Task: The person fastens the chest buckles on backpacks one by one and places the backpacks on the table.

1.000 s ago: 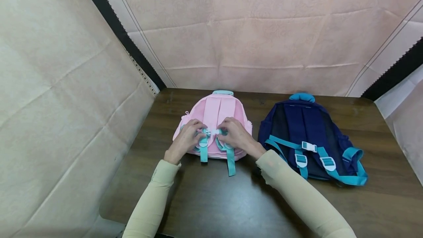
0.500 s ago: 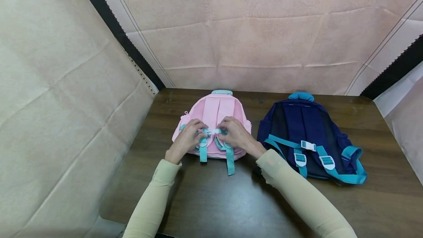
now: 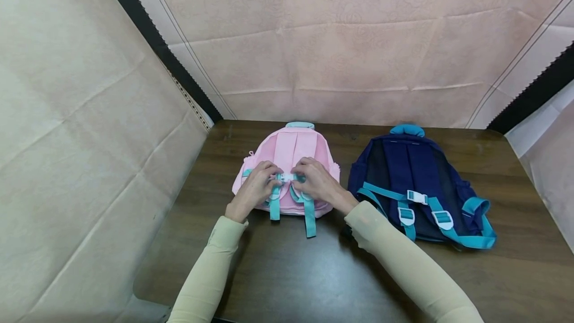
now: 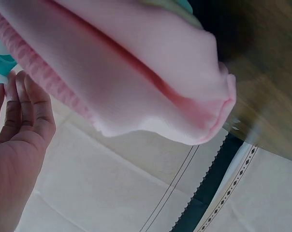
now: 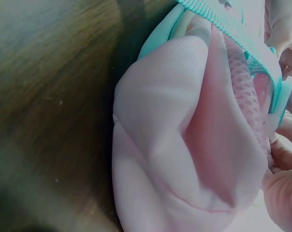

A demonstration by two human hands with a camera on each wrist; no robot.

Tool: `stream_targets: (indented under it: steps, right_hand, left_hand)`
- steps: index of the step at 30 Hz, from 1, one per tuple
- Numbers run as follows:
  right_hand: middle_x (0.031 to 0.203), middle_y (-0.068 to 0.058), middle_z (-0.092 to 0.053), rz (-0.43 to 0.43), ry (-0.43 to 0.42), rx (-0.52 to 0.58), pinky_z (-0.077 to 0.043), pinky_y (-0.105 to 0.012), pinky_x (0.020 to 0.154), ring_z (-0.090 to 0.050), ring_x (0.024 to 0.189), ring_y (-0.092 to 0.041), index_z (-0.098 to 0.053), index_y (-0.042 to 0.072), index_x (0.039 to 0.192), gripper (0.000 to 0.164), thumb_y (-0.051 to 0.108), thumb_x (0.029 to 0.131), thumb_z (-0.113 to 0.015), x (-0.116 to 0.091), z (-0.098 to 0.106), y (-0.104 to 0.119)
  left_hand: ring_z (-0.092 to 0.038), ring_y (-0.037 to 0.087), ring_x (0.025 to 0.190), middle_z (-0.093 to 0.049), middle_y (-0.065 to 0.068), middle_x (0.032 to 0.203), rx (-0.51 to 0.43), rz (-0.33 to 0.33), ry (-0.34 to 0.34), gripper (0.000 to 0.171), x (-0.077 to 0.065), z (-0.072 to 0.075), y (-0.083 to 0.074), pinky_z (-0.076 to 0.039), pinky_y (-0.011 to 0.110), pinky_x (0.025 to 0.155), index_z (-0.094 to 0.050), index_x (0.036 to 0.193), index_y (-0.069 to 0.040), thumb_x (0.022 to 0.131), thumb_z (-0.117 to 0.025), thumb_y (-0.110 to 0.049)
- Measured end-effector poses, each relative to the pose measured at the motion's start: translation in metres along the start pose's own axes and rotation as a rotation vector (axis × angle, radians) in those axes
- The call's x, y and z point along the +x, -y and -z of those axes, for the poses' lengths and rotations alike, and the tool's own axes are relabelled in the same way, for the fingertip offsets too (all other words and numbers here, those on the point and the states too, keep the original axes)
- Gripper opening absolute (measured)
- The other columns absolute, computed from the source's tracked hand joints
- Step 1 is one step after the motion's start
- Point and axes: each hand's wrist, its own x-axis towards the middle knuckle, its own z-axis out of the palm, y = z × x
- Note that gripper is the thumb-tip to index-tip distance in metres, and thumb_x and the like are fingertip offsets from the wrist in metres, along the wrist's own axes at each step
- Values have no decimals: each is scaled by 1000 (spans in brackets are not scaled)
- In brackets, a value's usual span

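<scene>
A small pink backpack [image 3: 293, 146] lies on the table, its shoulder straps facing up. Between both hands, a white side-release buckle [image 3: 286, 177] sits on the turquoise chest strap, its two parts together as far as I can see. My left hand [image 3: 255, 187] pinches the buckle's left end, and my right hand [image 3: 317, 182] pinches its right end. The fingertips partly cover it. Turquoise strap ends [image 3: 310, 221] hang toward me. In the left wrist view, the backpack's side [image 4: 122, 77] fills the top; the right wrist view shows a turquoise strap [image 5: 242, 34] over pink fabric.
A dark blue backpack [image 3: 405, 173] with turquoise straps lies to the right, close to my right forearm; its white buckle [image 3: 417, 197] is fastened. Both bags rest on a brown wooden table [image 3: 287, 283]. Pale cloth sheets [image 3: 350, 64] stand behind and to the left.
The right hand has shifted slightly left toward the left hand, and the white buckle's two parts have come closer together. Both hands keep their pinch.
</scene>
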Motion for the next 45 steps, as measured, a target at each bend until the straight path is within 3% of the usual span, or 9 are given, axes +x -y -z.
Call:
stream_targets:
  steps: [12, 13, 16, 19, 20, 26, 32, 45]
  right_hand:
    - [118, -16, -76, 5, 1, 6, -64, -44, 102, -70, 105, -27, -80, -1, 124, 32, 12, 95, -84, 0, 3, 0]
    - [118, -16, -76, 6, 1, 7, -64, -44, 102, -70, 105, -27, -80, -1, 124, 32, 12, 95, -84, 0, 3, 0]
    - [117, -15, -76, 12, 0, 7, -64, -43, 100, -70, 104, -26, -80, 0, 124, 31, 11, 95, -84, 0, 4, 1]
    - [116, -15, -76, 26, -7, 8, -64, -42, 98, -69, 102, -25, -80, -1, 123, 31, 10, 95, -84, 0, 5, 2]
    - [115, -15, -76, 28, -9, 8, -64, -42, 97, -69, 101, -25, -80, -1, 123, 30, 10, 95, -84, 0, 5, 2]
    - [114, -16, -76, 41, -14, 5, -64, -42, 96, -69, 100, -25, -80, -2, 122, 29, 9, 95, -83, 0, 5, 1]
    - [114, -15, -75, 43, -13, 4, -64, -41, 96, -69, 100, -24, -80, -1, 122, 28, 9, 96, -83, 0, 4, 1]
    - [117, -13, -74, 38, -24, -21, -64, -40, 97, -69, 104, -23, -80, 1, 125, 33, 15, 96, -84, -6, -1, 1]
  left_hand:
    - [-65, 29, 112, -71, 14, 118, -8, -64, -45, 21, 2, -3, 0, -60, 46, 105, -76, 119, 0, 99, -79, -5]
    - [-65, 26, 113, -71, 12, 119, -25, -83, -53, 20, 5, -7, 9, -59, 42, 106, -76, 120, -1, 101, -77, -8]
    - [-64, 26, 111, -70, 12, 118, -34, -91, -59, 19, 5, -8, 9, -60, 42, 104, -75, 120, -1, 102, -76, -8]
    - [-65, 26, 113, -70, 13, 119, -38, -86, -59, 19, 5, -9, 8, -59, 42, 105, -75, 120, -1, 102, -75, -8]
    - [-65, 29, 112, -70, 15, 118, -26, -69, -55, 20, 3, -4, -2, -59, 46, 104, -75, 119, 1, 100, -77, -3]
    - [-66, 28, 113, -71, 15, 119, -10, -57, -64, 19, 5, -5, -6, -60, 44, 104, -75, 119, 1, 100, -76, -4]
    - [-67, 28, 112, -72, 15, 119, -7, -71, -67, 19, 5, -5, -7, -61, 43, 102, -75, 119, 0, 100, -76, -2]
    - [-65, 25, 109, -70, 13, 120, 5, -14, -8, 22, 2, -1, -9, -62, 43, 104, -75, 121, -3, 99, -78, -4]
